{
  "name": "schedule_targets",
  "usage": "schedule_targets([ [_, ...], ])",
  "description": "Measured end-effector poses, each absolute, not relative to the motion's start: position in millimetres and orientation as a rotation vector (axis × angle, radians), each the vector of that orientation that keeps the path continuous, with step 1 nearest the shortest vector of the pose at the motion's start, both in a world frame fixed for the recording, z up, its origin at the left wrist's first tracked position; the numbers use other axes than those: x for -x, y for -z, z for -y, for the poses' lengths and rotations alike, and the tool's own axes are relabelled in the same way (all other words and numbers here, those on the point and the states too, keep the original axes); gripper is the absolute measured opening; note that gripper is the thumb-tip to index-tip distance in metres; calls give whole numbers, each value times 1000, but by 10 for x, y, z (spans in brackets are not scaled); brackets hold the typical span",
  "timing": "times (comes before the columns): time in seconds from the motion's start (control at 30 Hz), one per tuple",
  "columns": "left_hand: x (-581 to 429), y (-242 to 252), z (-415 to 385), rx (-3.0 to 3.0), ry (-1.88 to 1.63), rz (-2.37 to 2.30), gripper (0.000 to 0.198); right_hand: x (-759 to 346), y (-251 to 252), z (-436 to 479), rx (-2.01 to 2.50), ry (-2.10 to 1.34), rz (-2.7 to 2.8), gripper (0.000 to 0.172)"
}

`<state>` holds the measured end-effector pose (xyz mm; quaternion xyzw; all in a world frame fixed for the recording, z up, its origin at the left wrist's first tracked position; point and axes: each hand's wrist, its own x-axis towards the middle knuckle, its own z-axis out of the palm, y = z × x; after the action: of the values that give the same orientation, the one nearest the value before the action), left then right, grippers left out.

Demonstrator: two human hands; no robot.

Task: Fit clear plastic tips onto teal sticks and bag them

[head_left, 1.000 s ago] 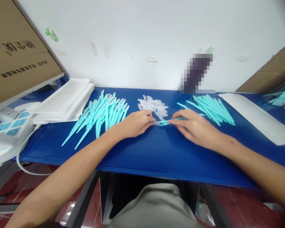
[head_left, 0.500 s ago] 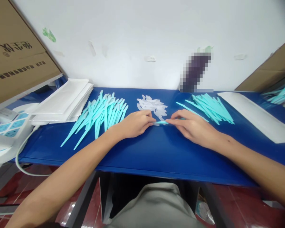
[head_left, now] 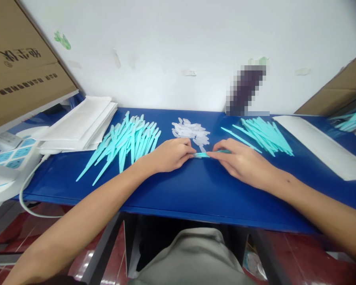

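In front of the clear caps pile, my left hand (head_left: 175,155) pinches a small translucent cap (head_left: 195,155), mostly hidden by the fingers. My right hand (head_left: 235,157) grips a slim teal eyebrow razor (head_left: 203,154) between thumb and fingers, its blade end pointing left at the cap. Cap and razor meet between the two hands; how far one sits in the other cannot be seen. Just beyond the fingers lies a heap of loose translucent caps (head_left: 190,130). Capped teal razors (head_left: 133,136) are piled left of my left hand, and uncapped razors (head_left: 265,134) lie beyond my right hand.
Everything lies on a blue table (head_left: 172,194) against a white wall. White packets (head_left: 77,120) are stacked at left, beside a power strip (head_left: 14,154) with a white cable. A long white sheet (head_left: 323,148) lies at right. Cardboard boxes (head_left: 23,75) flank both sides.
Both hands stay nearly in place, still joined at the razor and cap. More of the razor's handle now shows under my right fingers. The view has shifted very slightly.
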<state>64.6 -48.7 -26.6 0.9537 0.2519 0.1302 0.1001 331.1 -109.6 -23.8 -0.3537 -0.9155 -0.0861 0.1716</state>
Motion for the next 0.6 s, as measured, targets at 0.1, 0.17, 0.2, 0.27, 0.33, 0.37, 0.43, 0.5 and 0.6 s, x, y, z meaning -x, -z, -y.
schedule_targets([
  [0.1, -649, 246, 482, -2813, -397, -738, 28, -3251, 206, 1151, 1037, 345, 2576, 34],
  [0.17, -648, 237, 475, -2806, -409, -733, 25, -3233, 185, 1174, 1072, 377, 2584, 32],
  [0.2, -648, 234, 471, -2801, -412, -729, 24, -3229, 175, 1183, 1086, 398, 2605, 32],
  [0.27, -645, 230, 467, -2790, -416, -717, 23, -3230, 160, 1201, 1102, 467, 2659, 31],
  [0.33, -642, 227, 466, -2783, -418, -702, 22, -3236, 147, 1227, 1148, 550, 2696, 30],
  [0.37, -639, 225, 465, -2780, -417, -693, 21, -3238, 140, 1243, 1184, 581, 2712, 30],
  [0.43, -632, 217, 463, -2769, -413, -673, 21, -3243, 126, 1273, 1259, 614, 2743, 30],
  [0.5, -625, 207, 459, -2756, -406, -660, 21, -3244, 116, 1291, 1297, 590, 2774, 32],
  [0.6, -629, 204, 451, -2741, -407, -662, 20, -3224, 130, 1283, 1262, 458, 2783, 37],
])
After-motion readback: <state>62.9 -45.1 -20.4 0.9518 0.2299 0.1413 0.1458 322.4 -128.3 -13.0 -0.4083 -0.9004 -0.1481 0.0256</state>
